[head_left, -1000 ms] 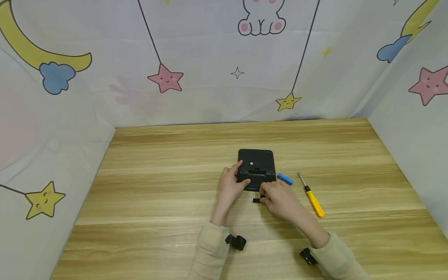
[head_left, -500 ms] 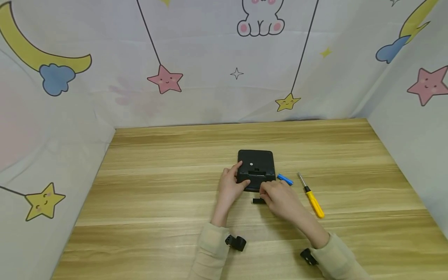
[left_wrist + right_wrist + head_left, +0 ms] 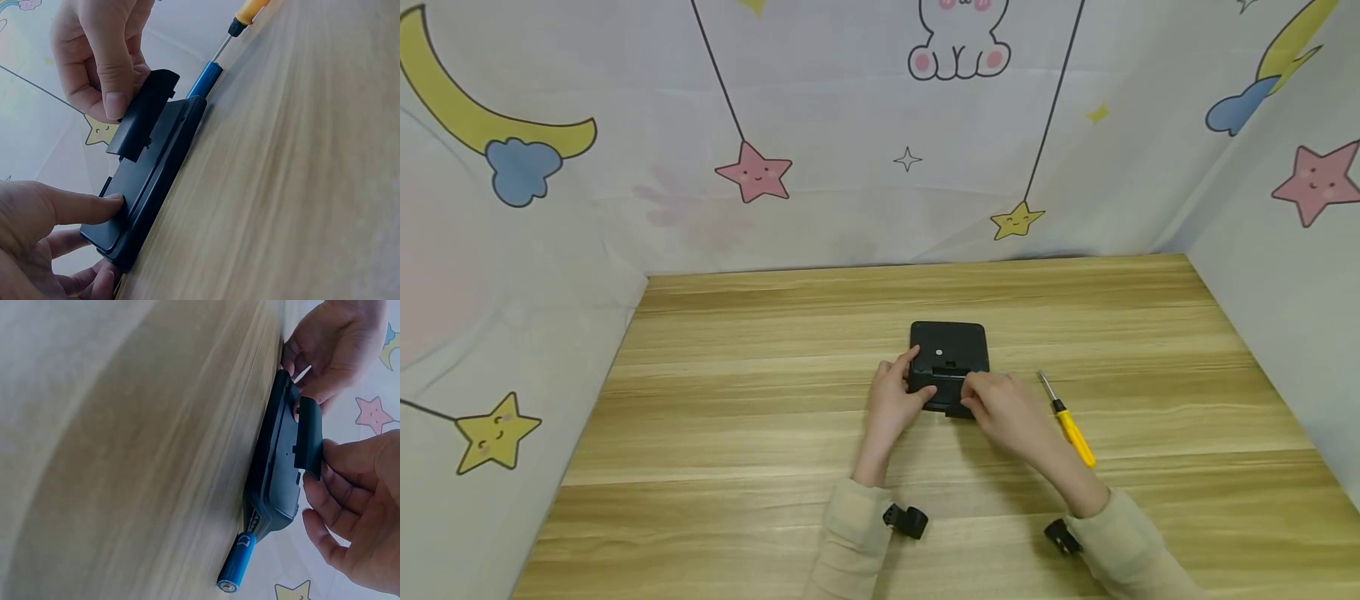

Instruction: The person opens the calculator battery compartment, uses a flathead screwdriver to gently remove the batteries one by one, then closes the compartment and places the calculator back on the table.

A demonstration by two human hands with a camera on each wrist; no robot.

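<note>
A flat black device [image 3: 962, 337] lies on the table with a battery slot [image 3: 951, 372] showing in its upper face. My left hand [image 3: 895, 396] grips its left end, thumb on top and fingers curled at the edge. Between thumb and fingertips, my right hand [image 3: 1006, 412] pinches a small black battery cover [image 3: 145, 115], tilted close over the device's near part. Small tabs stick out along the cover's edge in the right wrist view. Beside the device's right end lies a blue battery [image 3: 237, 562], mostly hidden behind my right hand in the head view.
A screwdriver [image 3: 1073, 429] with a yellow handle lies right of my right hand, its metal shaft pointing away. Behind the wooden table [image 3: 760, 333] hangs a white curtain [image 3: 850, 108] printed with stars and moons. Each wrist wears a small black camera.
My right hand has lifted the battery cover from the table in front of the device and moved it up to the device's near edge. My left hand stays put.
</note>
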